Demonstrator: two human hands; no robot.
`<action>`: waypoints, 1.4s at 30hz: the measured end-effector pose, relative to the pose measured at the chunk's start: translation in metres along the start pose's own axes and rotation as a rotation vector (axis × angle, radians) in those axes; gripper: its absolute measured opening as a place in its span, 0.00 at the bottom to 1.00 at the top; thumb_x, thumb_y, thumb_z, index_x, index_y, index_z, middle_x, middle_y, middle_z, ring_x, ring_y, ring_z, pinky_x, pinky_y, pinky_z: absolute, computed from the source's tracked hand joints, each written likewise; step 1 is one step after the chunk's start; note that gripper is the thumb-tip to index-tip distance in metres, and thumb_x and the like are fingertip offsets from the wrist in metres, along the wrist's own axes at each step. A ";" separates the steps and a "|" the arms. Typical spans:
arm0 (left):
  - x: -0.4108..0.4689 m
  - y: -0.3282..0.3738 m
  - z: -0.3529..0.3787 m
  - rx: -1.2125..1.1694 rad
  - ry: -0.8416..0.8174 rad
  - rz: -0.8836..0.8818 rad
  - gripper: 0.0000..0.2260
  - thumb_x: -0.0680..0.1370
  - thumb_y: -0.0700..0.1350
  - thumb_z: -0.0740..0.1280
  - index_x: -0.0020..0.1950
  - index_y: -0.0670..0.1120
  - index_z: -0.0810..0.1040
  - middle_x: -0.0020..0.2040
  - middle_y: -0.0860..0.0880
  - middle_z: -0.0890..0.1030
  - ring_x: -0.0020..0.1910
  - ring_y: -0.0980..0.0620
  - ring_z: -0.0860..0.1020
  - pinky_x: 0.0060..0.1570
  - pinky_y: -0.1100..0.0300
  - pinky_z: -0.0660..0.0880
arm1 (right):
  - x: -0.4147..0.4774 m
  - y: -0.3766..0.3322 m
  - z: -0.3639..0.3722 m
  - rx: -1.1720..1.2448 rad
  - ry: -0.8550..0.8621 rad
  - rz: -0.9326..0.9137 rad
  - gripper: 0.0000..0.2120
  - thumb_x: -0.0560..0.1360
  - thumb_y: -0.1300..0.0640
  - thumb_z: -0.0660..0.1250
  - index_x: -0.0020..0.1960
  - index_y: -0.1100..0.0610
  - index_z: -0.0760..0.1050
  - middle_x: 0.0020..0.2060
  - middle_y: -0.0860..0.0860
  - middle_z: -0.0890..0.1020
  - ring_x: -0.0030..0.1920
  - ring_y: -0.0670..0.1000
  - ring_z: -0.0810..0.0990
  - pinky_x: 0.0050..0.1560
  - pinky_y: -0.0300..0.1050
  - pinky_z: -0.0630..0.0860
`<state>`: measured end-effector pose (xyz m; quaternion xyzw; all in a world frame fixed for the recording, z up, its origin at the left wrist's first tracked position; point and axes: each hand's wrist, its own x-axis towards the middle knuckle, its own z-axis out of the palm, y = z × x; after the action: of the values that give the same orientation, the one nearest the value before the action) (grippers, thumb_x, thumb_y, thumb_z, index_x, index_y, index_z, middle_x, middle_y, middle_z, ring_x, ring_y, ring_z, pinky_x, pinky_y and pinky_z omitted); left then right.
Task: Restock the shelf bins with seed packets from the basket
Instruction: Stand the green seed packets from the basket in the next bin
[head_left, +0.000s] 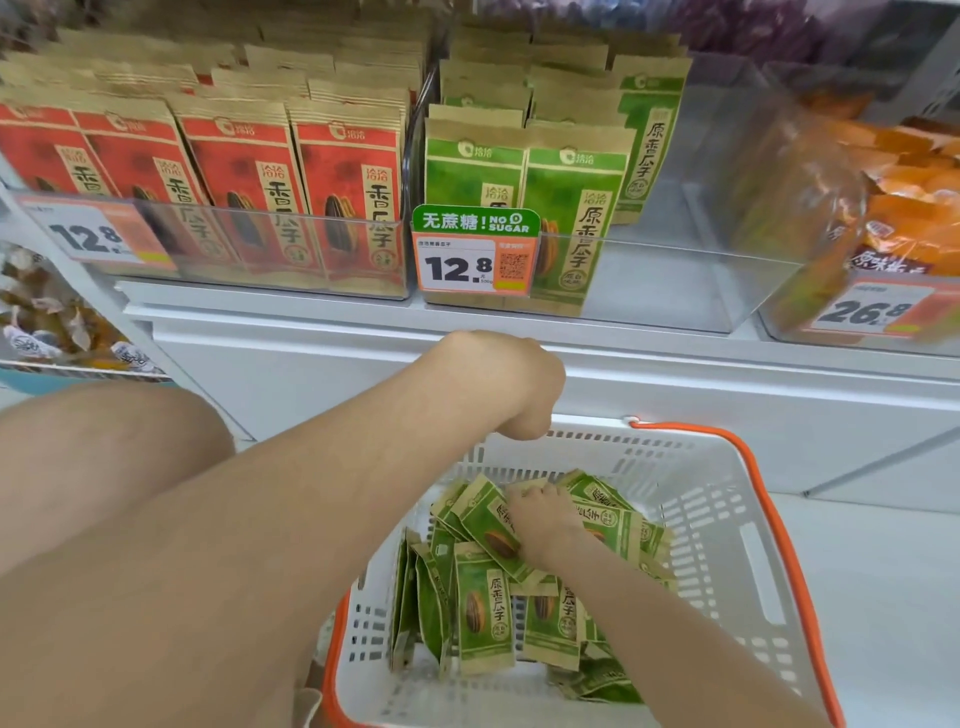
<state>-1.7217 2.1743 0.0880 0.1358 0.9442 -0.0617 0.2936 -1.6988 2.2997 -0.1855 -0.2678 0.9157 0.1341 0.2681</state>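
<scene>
While the fingers (524, 493) of the right hand (545, 519) curl narrowly over the top edge of one packet, the palm lies on the heap of green paper seed packets (483, 608) that fills the left and middle of the white perforated plastic basket (727, 545). Bare wall shows on the basket's right side, under its orange handle (779, 519).

At the far left rim the left hand (514, 384) hangs knuckles-up; its fingers are hidden, so I cannot tell whether they grip the rim.

Above, on the white shelf (311, 312), upright green packets (566, 208) crowd the left part of a clear plastic bin (675, 280), with open room to their right. A neighbouring bin of red packets (249, 176) stands just beside it on the left.
</scene>
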 end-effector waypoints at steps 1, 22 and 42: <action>0.000 0.000 0.000 -0.002 -0.002 -0.001 0.17 0.85 0.50 0.61 0.73 0.49 0.75 0.68 0.46 0.78 0.61 0.42 0.81 0.57 0.46 0.80 | -0.002 0.003 -0.002 0.099 -0.047 -0.019 0.30 0.76 0.58 0.75 0.74 0.60 0.67 0.63 0.59 0.78 0.63 0.60 0.78 0.62 0.54 0.77; -0.045 -0.029 -0.032 -0.681 0.469 -0.096 0.11 0.76 0.50 0.78 0.45 0.42 0.87 0.41 0.44 0.87 0.44 0.44 0.85 0.45 0.51 0.81 | -0.105 0.076 -0.191 1.664 0.169 -0.400 0.22 0.68 0.65 0.72 0.62 0.54 0.80 0.55 0.57 0.86 0.55 0.58 0.84 0.59 0.60 0.80; -0.062 0.008 -0.044 -1.605 0.662 0.103 0.05 0.79 0.41 0.76 0.43 0.48 0.86 0.41 0.49 0.89 0.44 0.53 0.88 0.44 0.59 0.85 | -0.134 0.055 -0.242 1.746 1.060 -0.118 0.16 0.85 0.42 0.60 0.64 0.52 0.69 0.55 0.51 0.85 0.52 0.45 0.86 0.50 0.42 0.80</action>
<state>-1.6944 2.1767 0.1595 -0.0586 0.7319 0.6788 0.0135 -1.7356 2.3066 0.0942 -0.0486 0.6798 -0.7290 -0.0636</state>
